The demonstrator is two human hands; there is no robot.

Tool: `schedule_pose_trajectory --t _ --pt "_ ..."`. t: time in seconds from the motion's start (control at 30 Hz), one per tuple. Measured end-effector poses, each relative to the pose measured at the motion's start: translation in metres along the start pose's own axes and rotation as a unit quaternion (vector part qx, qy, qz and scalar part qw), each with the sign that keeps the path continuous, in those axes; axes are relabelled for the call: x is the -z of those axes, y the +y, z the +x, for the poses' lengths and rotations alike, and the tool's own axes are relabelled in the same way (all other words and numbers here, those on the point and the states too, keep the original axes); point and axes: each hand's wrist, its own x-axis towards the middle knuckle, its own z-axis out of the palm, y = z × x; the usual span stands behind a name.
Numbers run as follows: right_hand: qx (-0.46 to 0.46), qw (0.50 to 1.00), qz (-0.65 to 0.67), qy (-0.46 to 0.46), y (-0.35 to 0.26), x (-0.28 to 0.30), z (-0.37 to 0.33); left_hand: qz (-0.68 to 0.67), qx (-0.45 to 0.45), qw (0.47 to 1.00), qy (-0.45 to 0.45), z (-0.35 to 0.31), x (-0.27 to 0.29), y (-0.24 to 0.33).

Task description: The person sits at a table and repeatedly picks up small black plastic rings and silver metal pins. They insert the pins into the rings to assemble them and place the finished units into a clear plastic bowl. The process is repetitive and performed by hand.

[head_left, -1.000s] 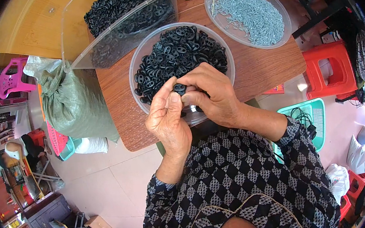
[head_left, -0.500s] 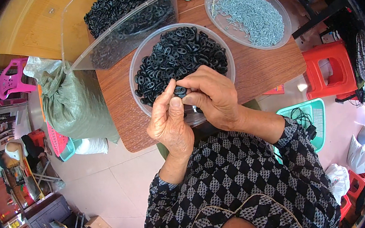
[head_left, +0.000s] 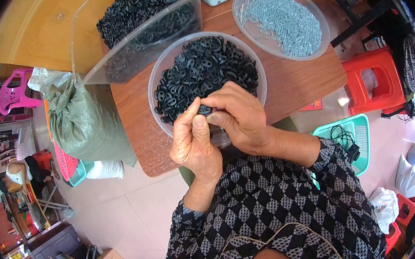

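Observation:
A small black oval plastic piece with holes [head_left: 205,110] is pinched between the fingertips of both hands. My left hand [head_left: 195,143] grips its left side with thumb and forefinger. On the other side, my right hand [head_left: 242,118] holds it the same way, its remaining fingers curled. Both hands are over the near rim of a round clear tub [head_left: 152,69], which is heaped with similar black pieces [head_left: 206,66]. Whether a screw sits in the held piece is hidden by the fingers.
Small silvery screws [head_left: 287,22] fill a round clear lid [head_left: 324,46] at the far right. A clear bin [head_left: 142,37] of more black parts stands far left on the wooden table [head_left: 298,79]. A green sack [head_left: 90,124], red stool [head_left: 374,79] and turquoise basket [head_left: 365,138] surround it.
Both hands keep their pinch on the black piece, with only slight shifts of the fingers. The piece looks a little more tilted. The whole view has moved slightly.

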Motion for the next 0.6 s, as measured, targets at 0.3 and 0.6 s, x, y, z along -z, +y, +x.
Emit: schedule_pose_trajectory --t 0.3,0.6 --pt "0.05 0.997 -0.05 0.005 0.002 0.014 0.013 0.076 0.058 0.992 -0.077 0.015 -0.003 0.016" --pt "0.0 0.982 -0.186 0.017 0.076 0.076 0.089 0.065 0.074 0.993 -0.059 0.028 0.031 0.007"
